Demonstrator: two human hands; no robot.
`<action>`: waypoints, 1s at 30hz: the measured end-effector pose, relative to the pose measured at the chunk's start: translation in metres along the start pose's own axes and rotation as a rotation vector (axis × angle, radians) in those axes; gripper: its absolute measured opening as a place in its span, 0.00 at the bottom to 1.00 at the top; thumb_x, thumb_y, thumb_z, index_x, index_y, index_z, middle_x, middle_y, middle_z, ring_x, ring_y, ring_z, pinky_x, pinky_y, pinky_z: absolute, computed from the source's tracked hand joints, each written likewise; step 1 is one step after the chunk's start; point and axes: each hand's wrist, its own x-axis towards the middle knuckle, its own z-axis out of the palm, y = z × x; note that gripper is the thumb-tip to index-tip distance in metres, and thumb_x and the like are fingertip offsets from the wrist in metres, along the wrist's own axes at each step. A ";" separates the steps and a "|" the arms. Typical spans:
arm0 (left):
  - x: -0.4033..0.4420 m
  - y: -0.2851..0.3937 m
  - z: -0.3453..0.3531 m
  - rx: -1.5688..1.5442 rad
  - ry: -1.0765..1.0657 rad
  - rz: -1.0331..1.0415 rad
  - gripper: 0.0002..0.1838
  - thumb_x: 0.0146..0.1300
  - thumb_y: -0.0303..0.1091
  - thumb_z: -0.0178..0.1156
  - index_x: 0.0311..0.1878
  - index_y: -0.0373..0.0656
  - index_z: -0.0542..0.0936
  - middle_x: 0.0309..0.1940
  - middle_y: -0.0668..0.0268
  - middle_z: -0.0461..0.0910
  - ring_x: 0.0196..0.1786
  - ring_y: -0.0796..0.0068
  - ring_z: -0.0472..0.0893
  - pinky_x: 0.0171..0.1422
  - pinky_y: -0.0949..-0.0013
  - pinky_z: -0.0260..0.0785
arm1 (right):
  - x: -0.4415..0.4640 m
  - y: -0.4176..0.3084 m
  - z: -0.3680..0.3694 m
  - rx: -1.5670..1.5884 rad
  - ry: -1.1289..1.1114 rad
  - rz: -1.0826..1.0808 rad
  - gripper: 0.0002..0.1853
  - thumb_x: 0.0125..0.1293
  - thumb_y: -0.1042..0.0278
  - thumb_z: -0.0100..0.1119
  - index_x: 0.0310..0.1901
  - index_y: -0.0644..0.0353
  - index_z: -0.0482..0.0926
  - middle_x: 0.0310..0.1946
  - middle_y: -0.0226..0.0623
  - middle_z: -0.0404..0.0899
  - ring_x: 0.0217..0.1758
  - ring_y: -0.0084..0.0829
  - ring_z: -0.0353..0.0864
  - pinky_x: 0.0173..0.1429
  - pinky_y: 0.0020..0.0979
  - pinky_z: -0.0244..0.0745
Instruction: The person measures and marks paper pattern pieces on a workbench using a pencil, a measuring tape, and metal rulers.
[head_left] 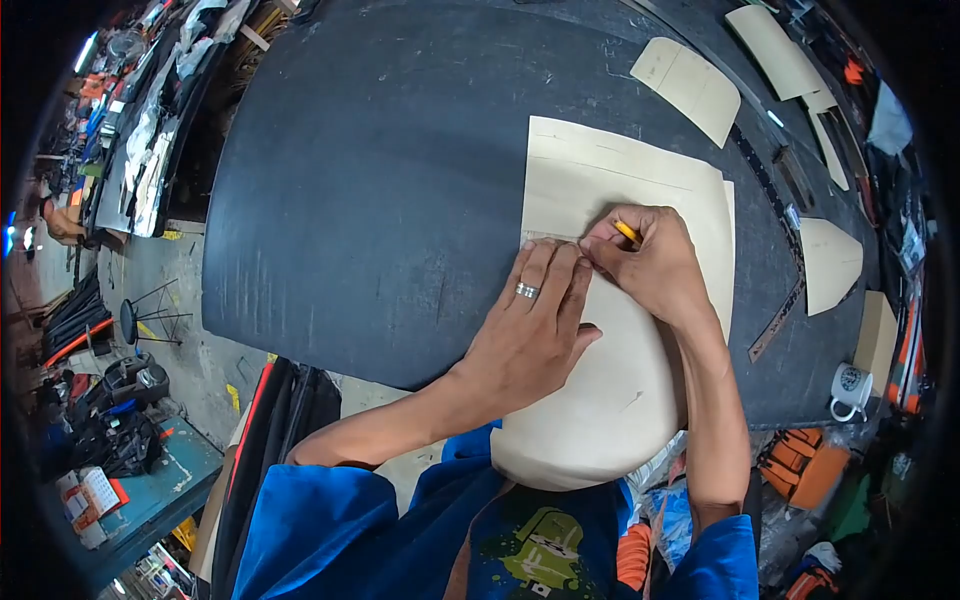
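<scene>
A large cream card sheet [625, 165] with faint pencil lines lies on the dark table. Over its near part, a cream card surface [610, 400] curves down past the table edge towards my body; I cannot tell whether it is a separate piece. My left hand [535, 325], with a ring on one finger, rests on the card with its fingers stretched out. Beneath its fingertips a narrow straight strip, perhaps a ruler [553, 238], partly shows. Close beside them, my right hand [655, 262] is closed round a yellow pencil [627, 231], whose tip is hidden by the fingers.
The dark table [350, 200] stretches left and away. Cut card pieces [690, 85] [830, 265] lie at the right, near a metal ruler [778, 325]. A white mug [850, 390] stands at the right edge. A stool [150, 315] is on the floor at left.
</scene>
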 end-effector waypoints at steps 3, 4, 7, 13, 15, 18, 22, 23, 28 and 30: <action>0.000 0.000 -0.001 0.027 -0.002 0.021 0.35 0.79 0.41 0.71 0.74 0.18 0.75 0.77 0.32 0.67 0.80 0.32 0.68 0.92 0.34 0.62 | 0.000 -0.002 0.000 0.005 -0.004 0.001 0.07 0.73 0.84 0.72 0.34 0.65 0.90 0.26 0.28 0.83 0.27 0.18 0.75 0.35 0.23 0.73; 0.000 0.000 -0.001 0.036 -0.002 0.027 0.35 0.80 0.41 0.70 0.73 0.17 0.75 0.76 0.30 0.67 0.80 0.31 0.68 0.92 0.33 0.61 | 0.000 -0.002 0.000 0.006 -0.005 0.001 0.07 0.73 0.84 0.72 0.34 0.65 0.90 0.26 0.28 0.83 0.27 0.18 0.75 0.35 0.23 0.73; -0.001 0.001 -0.001 0.041 -0.007 0.027 0.35 0.80 0.41 0.70 0.73 0.17 0.75 0.76 0.30 0.67 0.80 0.31 0.68 0.92 0.33 0.61 | 0.000 -0.002 -0.001 0.003 -0.005 0.022 0.06 0.71 0.82 0.74 0.34 0.65 0.91 0.26 0.30 0.85 0.28 0.21 0.76 0.37 0.26 0.75; -0.002 -0.001 0.002 0.043 -0.010 0.029 0.35 0.81 0.42 0.70 0.74 0.19 0.75 0.76 0.30 0.67 0.80 0.31 0.68 0.92 0.33 0.61 | 0.001 -0.001 -0.001 0.015 -0.006 0.027 0.04 0.69 0.80 0.76 0.34 0.65 0.93 0.26 0.32 0.86 0.28 0.25 0.77 0.40 0.30 0.76; -0.002 -0.001 0.002 0.041 -0.008 0.030 0.35 0.81 0.42 0.70 0.74 0.19 0.75 0.76 0.31 0.67 0.80 0.31 0.67 0.92 0.33 0.61 | 0.001 -0.002 -0.002 0.020 -0.006 0.022 0.04 0.69 0.80 0.76 0.34 0.65 0.93 0.25 0.32 0.86 0.28 0.25 0.77 0.40 0.30 0.76; -0.002 0.000 0.002 0.045 0.001 0.023 0.34 0.81 0.42 0.70 0.74 0.20 0.76 0.77 0.31 0.67 0.81 0.31 0.67 0.92 0.33 0.61 | 0.001 -0.003 -0.002 0.005 -0.005 0.022 0.04 0.69 0.80 0.76 0.34 0.65 0.93 0.26 0.32 0.86 0.28 0.25 0.77 0.40 0.31 0.76; -0.002 0.001 0.001 0.049 0.006 0.023 0.34 0.81 0.42 0.70 0.74 0.20 0.76 0.77 0.30 0.67 0.81 0.31 0.67 0.92 0.33 0.62 | 0.000 -0.004 -0.002 0.004 -0.004 0.023 0.04 0.70 0.79 0.76 0.34 0.65 0.93 0.26 0.32 0.86 0.28 0.25 0.77 0.40 0.31 0.76; -0.002 0.001 0.000 0.051 0.008 0.025 0.34 0.81 0.42 0.70 0.74 0.20 0.76 0.77 0.30 0.67 0.81 0.31 0.67 0.92 0.34 0.62 | 0.000 -0.004 -0.002 0.005 -0.004 0.023 0.04 0.70 0.79 0.76 0.34 0.65 0.93 0.26 0.32 0.86 0.28 0.25 0.77 0.40 0.31 0.76; -0.004 -0.001 0.004 0.076 0.003 0.033 0.34 0.81 0.43 0.70 0.75 0.20 0.76 0.77 0.30 0.67 0.80 0.31 0.68 0.92 0.34 0.62 | 0.000 -0.004 -0.001 -0.022 -0.005 0.010 0.06 0.72 0.82 0.75 0.35 0.64 0.91 0.26 0.29 0.84 0.28 0.20 0.75 0.37 0.25 0.74; -0.004 -0.001 0.005 0.083 0.003 0.038 0.35 0.81 0.43 0.70 0.75 0.20 0.76 0.76 0.30 0.67 0.80 0.31 0.68 0.92 0.34 0.63 | 0.001 -0.005 -0.001 -0.033 -0.002 0.005 0.07 0.72 0.83 0.74 0.35 0.64 0.91 0.26 0.28 0.84 0.27 0.18 0.74 0.36 0.24 0.74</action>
